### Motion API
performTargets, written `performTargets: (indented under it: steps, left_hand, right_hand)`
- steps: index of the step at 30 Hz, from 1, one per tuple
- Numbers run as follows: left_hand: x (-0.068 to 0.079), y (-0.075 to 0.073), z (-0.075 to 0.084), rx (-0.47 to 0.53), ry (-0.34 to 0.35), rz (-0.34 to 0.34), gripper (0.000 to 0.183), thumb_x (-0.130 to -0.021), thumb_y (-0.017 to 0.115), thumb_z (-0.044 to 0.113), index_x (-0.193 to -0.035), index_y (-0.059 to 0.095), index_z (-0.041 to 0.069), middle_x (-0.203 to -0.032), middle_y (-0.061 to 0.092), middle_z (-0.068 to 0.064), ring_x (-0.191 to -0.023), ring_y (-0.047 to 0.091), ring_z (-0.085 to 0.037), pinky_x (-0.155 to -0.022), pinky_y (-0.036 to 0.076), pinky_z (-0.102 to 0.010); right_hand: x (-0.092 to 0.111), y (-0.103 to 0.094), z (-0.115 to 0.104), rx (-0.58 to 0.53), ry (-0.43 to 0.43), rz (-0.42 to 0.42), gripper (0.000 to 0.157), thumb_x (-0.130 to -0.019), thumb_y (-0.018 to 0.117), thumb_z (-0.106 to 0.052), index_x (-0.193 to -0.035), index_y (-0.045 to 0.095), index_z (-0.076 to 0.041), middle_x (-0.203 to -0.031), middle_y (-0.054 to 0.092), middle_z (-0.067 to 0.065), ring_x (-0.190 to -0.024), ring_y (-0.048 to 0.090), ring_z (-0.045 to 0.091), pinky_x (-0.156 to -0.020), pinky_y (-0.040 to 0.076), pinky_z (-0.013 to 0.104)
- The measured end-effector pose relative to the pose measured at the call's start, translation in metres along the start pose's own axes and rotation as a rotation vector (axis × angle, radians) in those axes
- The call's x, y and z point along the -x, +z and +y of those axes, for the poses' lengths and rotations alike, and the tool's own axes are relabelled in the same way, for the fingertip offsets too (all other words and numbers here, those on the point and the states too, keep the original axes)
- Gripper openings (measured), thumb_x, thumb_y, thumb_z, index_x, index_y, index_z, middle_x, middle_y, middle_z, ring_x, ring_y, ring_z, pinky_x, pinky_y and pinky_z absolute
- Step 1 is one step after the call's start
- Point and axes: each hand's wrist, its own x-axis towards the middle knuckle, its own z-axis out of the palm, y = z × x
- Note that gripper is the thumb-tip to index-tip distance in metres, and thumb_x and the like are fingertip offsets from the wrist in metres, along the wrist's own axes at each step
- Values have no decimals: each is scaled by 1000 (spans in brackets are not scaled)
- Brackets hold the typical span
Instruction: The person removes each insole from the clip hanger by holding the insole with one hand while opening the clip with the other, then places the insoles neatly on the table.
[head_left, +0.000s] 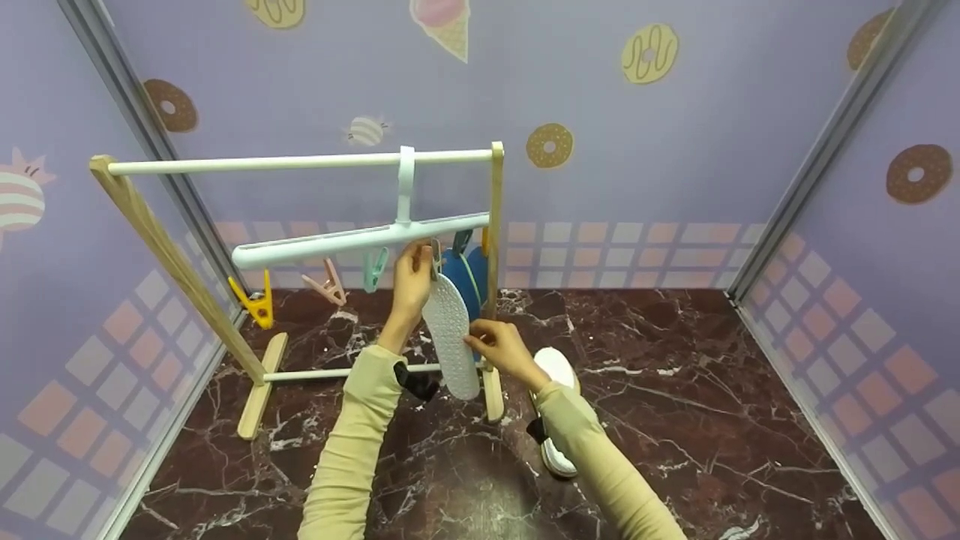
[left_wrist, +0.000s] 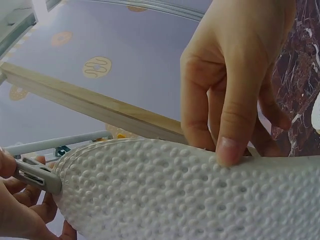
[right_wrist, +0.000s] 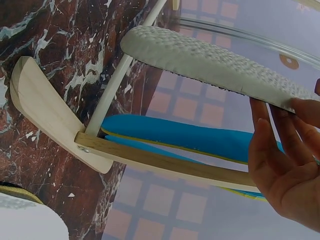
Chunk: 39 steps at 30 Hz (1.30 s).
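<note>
Here, between both hands, a white insole (head_left: 450,337) hangs lengthwise just in front of a wooden rack's right post, its bumpy face towards the wearer of the head camera. The left hand (head_left: 412,281) is up at its top end, thumb and fingers pinched on a grey clip (left_wrist: 42,178) that meets the insole's tip. Lower down, the right hand (head_left: 504,347) grips the insole's right edge between thumb and fingers, with the fingertips behind it.

Above the hands, a pale hanger (head_left: 322,247) is hooked over the top bar of the rack (head_left: 300,163) and sits tilted, its left end lower. Along its left part hang a yellow clip (head_left: 259,309), a pink clip (head_left: 330,286) and a green clip (head_left: 375,271). Just behind the white insole, near the right post, are blue insoles (right_wrist: 175,132) with yellow edges; a dark clip (head_left: 461,242) is at the top of one. On the dark marbled floor (head_left: 675,420), right of the rack, lies another white piece (head_left: 555,367), partly covered by the right forearm. Lilac walls (head_left: 637,150) with doughnut pictures stand around.
</note>
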Motion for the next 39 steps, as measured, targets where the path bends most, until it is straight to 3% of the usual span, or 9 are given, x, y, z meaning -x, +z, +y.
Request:
performTargets:
  steps: [11,20,26,30,35,39]
  left_hand:
    - [1,1,1,-16,-2,14,28,-91,43,14,-103,51,-10,-99,58,-29,-77,61,-17,-69,45,-16]
    - [-1,2,1,-46,-6,13,27,-91,42,12,-102,53,-11,-97,61,-28,-82,63,-30,-69,48,-19]
    - [-2,2,1,-34,-15,25,24,-92,43,8,-101,53,-11,-95,61,-28,-75,63,-20,-64,46,-15]
    - [-2,2,0,-10,-10,27,23,-92,43,7,-100,53,-12,-94,61,-29,-71,62,-14,-65,47,-15]
    - [-1,2,1,-1,-1,30,21,-92,42,5,-101,53,-11,-91,61,-25,-75,63,-25,-67,48,-18]
    - [-1,1,1,2,0,24,22,-92,42,4,-104,52,-12,-92,61,-25,-81,62,-36,-70,50,-21]
  right_hand:
    - [1,-1,1,11,9,6,12,-84,60,-11,-87,65,0,-81,68,12,-69,65,20,-64,53,24]
    - [4,1,3,-13,21,18,13,-84,60,-11,-90,65,0,-83,68,12,-68,64,17,-62,51,20]
    - [6,0,4,-40,18,37,13,-84,60,-12,-89,65,-1,-81,68,11,-65,60,12,-60,49,19]
    - [9,-1,7,-60,48,42,15,-84,61,-12,-92,65,0,-85,68,13,-68,63,16,-61,50,19]
    - [11,-2,8,-98,86,27,18,-84,60,-11,-94,65,2,-85,68,16,-67,65,21,-58,50,18]
    - [13,-10,-11,-118,99,26,16,-83,59,-4,-94,64,7,-86,67,20,-68,65,25,-60,53,27]
